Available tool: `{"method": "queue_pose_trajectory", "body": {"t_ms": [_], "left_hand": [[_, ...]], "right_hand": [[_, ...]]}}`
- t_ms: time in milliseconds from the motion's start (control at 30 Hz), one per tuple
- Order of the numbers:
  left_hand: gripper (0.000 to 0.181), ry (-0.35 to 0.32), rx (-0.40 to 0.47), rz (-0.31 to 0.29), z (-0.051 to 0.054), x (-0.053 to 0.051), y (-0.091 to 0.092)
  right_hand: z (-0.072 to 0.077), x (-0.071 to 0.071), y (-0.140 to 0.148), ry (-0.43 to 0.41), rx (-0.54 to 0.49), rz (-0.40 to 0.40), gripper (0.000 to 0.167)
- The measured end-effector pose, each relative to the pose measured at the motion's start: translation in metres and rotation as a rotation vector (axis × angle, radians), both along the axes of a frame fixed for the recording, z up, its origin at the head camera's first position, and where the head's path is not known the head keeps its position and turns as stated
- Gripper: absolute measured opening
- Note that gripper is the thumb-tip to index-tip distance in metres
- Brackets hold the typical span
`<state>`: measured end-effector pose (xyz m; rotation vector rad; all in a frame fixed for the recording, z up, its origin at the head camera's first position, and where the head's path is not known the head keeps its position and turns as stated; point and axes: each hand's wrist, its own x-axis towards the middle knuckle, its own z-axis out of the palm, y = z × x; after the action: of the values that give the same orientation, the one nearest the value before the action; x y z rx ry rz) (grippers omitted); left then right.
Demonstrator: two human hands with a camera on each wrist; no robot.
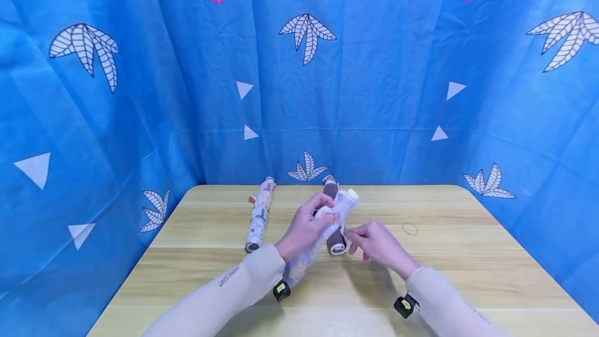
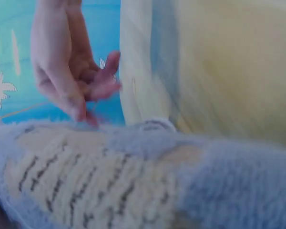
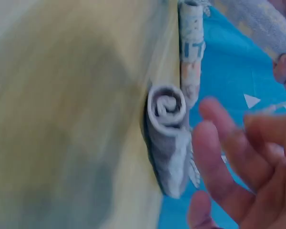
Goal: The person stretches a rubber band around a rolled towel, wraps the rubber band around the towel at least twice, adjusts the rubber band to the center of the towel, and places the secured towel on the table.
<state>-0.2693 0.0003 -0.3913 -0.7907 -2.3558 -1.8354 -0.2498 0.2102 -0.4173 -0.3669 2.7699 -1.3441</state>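
My left hand (image 1: 306, 228) grips a fuzzy lilac rolled towel (image 1: 345, 204), held at a slant above the table. Pale patches with dark scribbles cover this towel in the left wrist view (image 2: 105, 176). My right hand (image 1: 376, 243) is just right of the roll, thumb and fingertips pinching a thin pale elastic band (image 3: 279, 106) that stretches toward the lilac roll. How far the band goes round the roll is hidden. Behind and below lies a brown rolled towel (image 1: 337, 246), its spiral end facing me. Left of it lies a white patterned rolled towel (image 1: 259, 217).
A thin elastic band (image 1: 409, 229) lies in a loop on the wooden table (image 1: 468, 274), right of my right hand. A small red tag (image 1: 251, 198) sticks out beside the patterned roll. Blue printed curtains (image 1: 365, 92) enclose the table's back and sides.
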Motion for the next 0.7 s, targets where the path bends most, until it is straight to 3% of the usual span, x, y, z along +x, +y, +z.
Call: {"method": "queue_pose_trajectory", "body": {"t_ms": [67,200,300,433,567,700], "left_hand": [[0.013,-0.003,0.013,-0.043,0.001,0.007,0.001],[0.012,0.003,0.029,-0.147,0.000,0.021,0.005],[0.012,-0.020,0.045,-0.226,-0.003,0.028,0.006],[0.013,-0.141,0.144,-0.241,-0.010,0.029,0.006],[0.016,-0.333,0.319,-0.167,-0.015,0.024,0.007],[0.014,-0.499,0.420,-0.135,-0.017,0.017,0.007]], "right_hand": [[-0.002,-0.003,0.000,-0.001,-0.085,-0.124,0.025],[-0.008,-0.014,0.001,0.030,-0.458,-0.412,0.031],[-0.013,-0.020,0.004,0.085,-0.694,-0.518,0.039],[-0.018,-0.018,0.006,0.126,-0.870,-0.475,0.051],[-0.019,-0.010,0.007,0.172,-1.014,-0.355,0.041],[-0.019,-0.004,0.009,0.233,-0.968,-0.194,0.038]]}}
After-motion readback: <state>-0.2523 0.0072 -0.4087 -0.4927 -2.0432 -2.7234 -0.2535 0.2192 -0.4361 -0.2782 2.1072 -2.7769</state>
